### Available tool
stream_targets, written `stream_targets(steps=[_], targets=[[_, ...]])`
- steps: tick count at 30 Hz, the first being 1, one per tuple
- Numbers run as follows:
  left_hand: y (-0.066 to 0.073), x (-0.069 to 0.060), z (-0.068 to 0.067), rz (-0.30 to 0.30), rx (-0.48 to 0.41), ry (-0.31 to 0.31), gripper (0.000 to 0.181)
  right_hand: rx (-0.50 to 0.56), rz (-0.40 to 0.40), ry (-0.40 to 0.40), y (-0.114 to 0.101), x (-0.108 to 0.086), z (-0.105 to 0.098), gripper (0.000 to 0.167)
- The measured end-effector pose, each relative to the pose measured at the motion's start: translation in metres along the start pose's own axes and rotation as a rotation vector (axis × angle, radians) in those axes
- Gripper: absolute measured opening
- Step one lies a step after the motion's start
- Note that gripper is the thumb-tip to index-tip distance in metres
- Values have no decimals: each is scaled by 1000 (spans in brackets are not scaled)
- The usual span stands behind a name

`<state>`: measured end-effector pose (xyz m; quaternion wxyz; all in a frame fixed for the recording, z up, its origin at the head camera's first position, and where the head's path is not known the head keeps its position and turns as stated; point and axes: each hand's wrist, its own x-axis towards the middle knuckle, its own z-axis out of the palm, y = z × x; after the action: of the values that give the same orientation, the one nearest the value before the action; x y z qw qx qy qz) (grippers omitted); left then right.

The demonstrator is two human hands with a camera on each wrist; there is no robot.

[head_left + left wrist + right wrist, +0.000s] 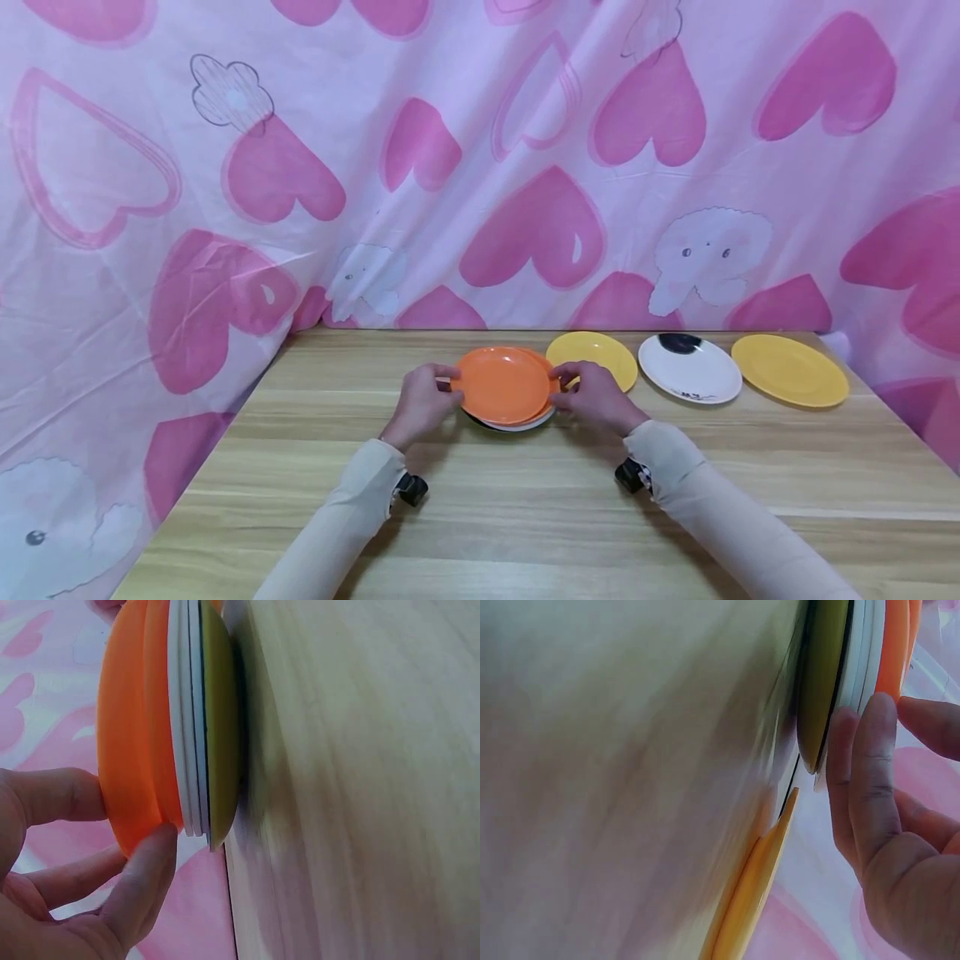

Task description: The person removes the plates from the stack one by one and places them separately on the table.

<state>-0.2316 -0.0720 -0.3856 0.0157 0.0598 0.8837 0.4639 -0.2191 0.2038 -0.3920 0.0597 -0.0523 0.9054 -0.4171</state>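
Note:
An orange plate [504, 385] with side handles tops a stack at the middle of the table, above a second orange plate [160, 727]. Beneath these lie several white plates [185, 750], and an olive-yellow dish [222, 742] sits lowest. My left hand [422, 400] pinches the orange plate's left edge between thumb and fingers. On the other side, my right hand [596, 398] pinches the orange plate's right edge, with some fingertips [845, 724] beside the white plates. The exact grip on the handles is partly hidden by my fingers.
Right of the stack, a yellow plate [600, 354], a white plate with a black patch [690, 375] and a larger yellow plate [789, 371] lie in a row. The wooden table [495, 517] ends at a pink heart-patterned curtain [450, 217].

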Motion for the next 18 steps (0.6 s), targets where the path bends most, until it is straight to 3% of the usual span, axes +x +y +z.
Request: stream_targets(steps=[7, 13, 18], targets=[[-7, -3, -5, -21, -84, 19, 33, -47, -13, 14, -1, 2, 4, 40], [-13, -3, -10, 30, -121, 61, 35, -60, -12, 18, -2, 1, 4, 40], [-19, 0, -17, 24, -186, 81, 38, -49, -3, 16, -5, 0, 3, 41]])
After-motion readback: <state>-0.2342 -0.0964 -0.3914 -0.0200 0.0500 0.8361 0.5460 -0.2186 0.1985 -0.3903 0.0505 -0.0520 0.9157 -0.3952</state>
